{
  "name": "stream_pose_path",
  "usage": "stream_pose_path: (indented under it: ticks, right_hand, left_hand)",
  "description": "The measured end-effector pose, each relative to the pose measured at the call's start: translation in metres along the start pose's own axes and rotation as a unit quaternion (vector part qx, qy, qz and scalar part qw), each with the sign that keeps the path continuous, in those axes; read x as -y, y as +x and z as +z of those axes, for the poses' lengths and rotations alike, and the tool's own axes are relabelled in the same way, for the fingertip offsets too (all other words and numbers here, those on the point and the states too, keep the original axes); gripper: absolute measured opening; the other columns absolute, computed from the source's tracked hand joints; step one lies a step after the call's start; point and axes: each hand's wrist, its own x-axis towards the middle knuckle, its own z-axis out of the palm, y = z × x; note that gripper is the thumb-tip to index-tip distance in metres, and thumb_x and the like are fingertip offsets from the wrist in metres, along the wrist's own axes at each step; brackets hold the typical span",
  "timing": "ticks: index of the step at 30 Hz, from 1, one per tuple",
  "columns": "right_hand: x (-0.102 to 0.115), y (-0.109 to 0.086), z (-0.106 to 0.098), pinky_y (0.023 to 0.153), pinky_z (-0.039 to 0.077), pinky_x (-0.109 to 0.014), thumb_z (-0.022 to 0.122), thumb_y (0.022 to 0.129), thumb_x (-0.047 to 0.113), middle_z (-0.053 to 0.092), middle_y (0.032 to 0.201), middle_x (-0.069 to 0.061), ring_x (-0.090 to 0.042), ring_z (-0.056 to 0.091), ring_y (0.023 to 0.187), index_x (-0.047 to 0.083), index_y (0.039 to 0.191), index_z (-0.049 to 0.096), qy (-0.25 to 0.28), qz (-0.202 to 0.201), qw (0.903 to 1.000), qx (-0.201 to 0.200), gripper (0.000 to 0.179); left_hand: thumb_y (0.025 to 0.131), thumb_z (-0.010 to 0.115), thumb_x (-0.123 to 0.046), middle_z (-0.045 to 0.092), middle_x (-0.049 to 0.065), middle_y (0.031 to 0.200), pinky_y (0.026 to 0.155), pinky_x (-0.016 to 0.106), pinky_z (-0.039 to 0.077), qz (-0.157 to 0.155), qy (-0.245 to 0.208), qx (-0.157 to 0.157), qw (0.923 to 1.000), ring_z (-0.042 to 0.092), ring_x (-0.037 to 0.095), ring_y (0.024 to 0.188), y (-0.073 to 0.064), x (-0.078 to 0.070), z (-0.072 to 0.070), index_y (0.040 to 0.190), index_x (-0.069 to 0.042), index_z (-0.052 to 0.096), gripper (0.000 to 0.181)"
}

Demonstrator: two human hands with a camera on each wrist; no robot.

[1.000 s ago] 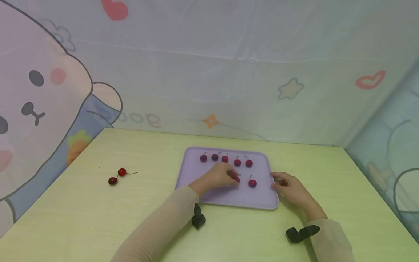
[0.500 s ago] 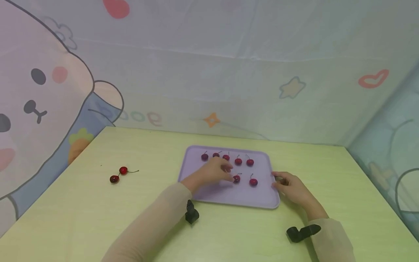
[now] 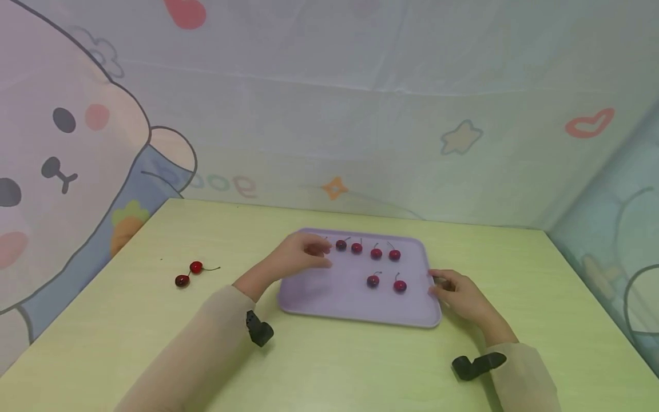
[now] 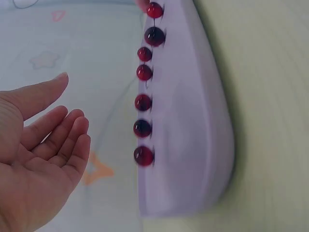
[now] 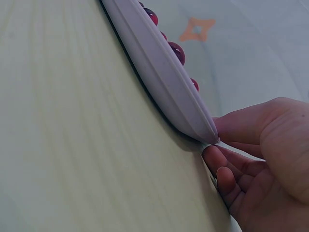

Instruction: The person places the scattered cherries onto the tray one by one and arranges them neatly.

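Note:
My left hand (image 3: 298, 254) hovers over the left part of a lilac tray (image 3: 329, 297), thumb and fingers apart. Its palm (image 4: 43, 179) shows bare in the left wrist view. Red cherries with stems lie on the tray: a back row with one cherry (image 3: 376, 253) among several, the leftmost mostly hidden by my left hand. Nearer to me lie two more, a darker cherry (image 3: 373, 281) and one cherry (image 3: 400, 286) to its right. At the tray's right edge, my right hand (image 3: 460, 294) pinches the rim (image 5: 205, 130) between thumb and fingers.
Left of the tray, on the pale yellow table (image 3: 329, 366), lie a dark red cherry (image 3: 182, 281) and a brighter cherry (image 3: 196, 267) close together. A printed cloth (image 3: 319, 114) hangs behind the table's far edge.
My left hand has let go of the left cherry in the near row and moved left, uncovering it. My right hand stays at the tray's right edge.

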Motion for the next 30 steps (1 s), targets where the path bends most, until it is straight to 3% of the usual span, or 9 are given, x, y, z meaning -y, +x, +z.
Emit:
stream_pose_path:
  ticks: [7, 12, 21, 26, 30]
  right_hand:
    - [-0.001, 0.000, 0.000, 0.079, 0.047, -0.034, 0.062, 0.093, 0.011, 0.061, 0.113, -0.022, -0.028, 0.057, 0.098, -0.005, 0.133, 0.052, 0.005, -0.002, 1.0000, 0.000, 0.045]
    - [-0.001, 0.000, 0.000, 0.080, 0.047, -0.035, 0.062, 0.093, 0.012, 0.060, 0.115, -0.023, -0.030, 0.058, 0.100, -0.005, 0.134, 0.051, 0.007, 0.000, 1.0000, 0.001, 0.045]
    - [-0.001, 0.000, 0.001, 0.081, 0.047, -0.036, 0.062, 0.093, 0.012, 0.060, 0.117, -0.024, -0.029, 0.057, 0.101, -0.005, 0.134, 0.051, 0.009, 0.001, 1.0000, 0.004, 0.046]
    - [-0.002, 0.001, 0.000, 0.082, 0.048, -0.037, 0.062, 0.093, 0.014, 0.060, 0.117, -0.024, -0.030, 0.057, 0.101, -0.005, 0.134, 0.051, 0.008, 0.001, 1.0000, 0.003, 0.047]
    - [-0.002, 0.001, 0.001, 0.082, 0.047, -0.036, 0.062, 0.093, 0.014, 0.060, 0.116, -0.024, -0.029, 0.057, 0.101, -0.005, 0.134, 0.051, 0.010, 0.001, 0.9999, 0.003, 0.046]
  left_hand:
    - [0.087, 0.072, -0.018, 0.065, 0.015, 0.118, 0.089, 0.037, 0.050, -0.008, -0.008, -0.016, 0.9998, 0.060, 0.023, 0.104, -0.026, 0.010, -0.040, 0.121, -0.001, 0.064, 0.039]
    - [0.089, 0.069, -0.019, 0.063, 0.016, 0.120, 0.091, 0.040, 0.049, -0.018, 0.012, -0.037, 0.9991, 0.059, 0.027, 0.107, -0.045, 0.018, -0.067, 0.124, 0.000, 0.061, 0.041]
    - [0.091, 0.068, -0.026, 0.060, 0.018, 0.124, 0.088, 0.035, 0.049, -0.051, 0.031, -0.077, 0.9952, 0.057, 0.029, 0.111, -0.084, 0.040, -0.101, 0.130, 0.001, 0.056, 0.049]
    - [0.090, 0.068, -0.032, 0.062, 0.018, 0.121, 0.063, 0.033, 0.049, -0.088, 0.038, -0.093, 0.9911, 0.060, 0.028, 0.092, -0.103, 0.061, -0.116, 0.131, -0.001, 0.055, 0.053]
    - [0.090, 0.068, -0.030, 0.063, 0.021, 0.118, 0.059, 0.035, 0.051, -0.103, 0.026, -0.106, 0.9887, 0.062, 0.025, 0.080, -0.117, 0.079, -0.126, 0.131, 0.002, 0.054, 0.055]
